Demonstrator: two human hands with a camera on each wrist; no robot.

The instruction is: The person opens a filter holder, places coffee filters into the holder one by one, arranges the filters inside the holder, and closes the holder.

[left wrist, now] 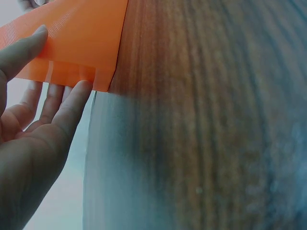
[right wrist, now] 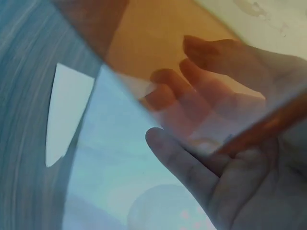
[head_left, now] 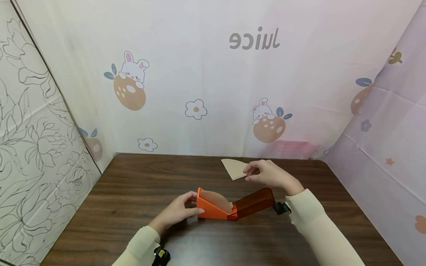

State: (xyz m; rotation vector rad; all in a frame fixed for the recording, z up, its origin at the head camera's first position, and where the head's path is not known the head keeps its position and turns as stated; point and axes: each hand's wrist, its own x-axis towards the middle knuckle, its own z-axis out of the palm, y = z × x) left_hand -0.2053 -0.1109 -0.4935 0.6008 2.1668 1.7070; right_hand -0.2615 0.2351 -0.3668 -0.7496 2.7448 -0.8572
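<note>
An orange coffee filter holder (head_left: pixel 213 210) stands on the table, its translucent brown lid (head_left: pixel 254 203) swung out to the right. Tan paper filters (head_left: pixel 216 199) rest inside it. My left hand (head_left: pixel 179 210) holds the holder's left end; in the left wrist view the thumb lies on the orange side (left wrist: pixel 81 38) and fingertips touch the lower edge. A single paper filter (head_left: pixel 234 169) lies flat near the table's back edge. My right hand (head_left: pixel 267 173) is beside it with loosely bent fingers; the right wrist view shows the filter (right wrist: pixel 69 115) apart from the fingers, partly seen through the lid.
The dark wood table (head_left: pixel 139 184) ends at a printed curtain (head_left: pixel 199 74) behind, with more patterned cloth (head_left: pixel 392 147) on the right and a floral panel (head_left: pixel 36 147) on the left. The raised lid reaches under my right wrist, near the black wrist camera (head_left: pixel 281 208).
</note>
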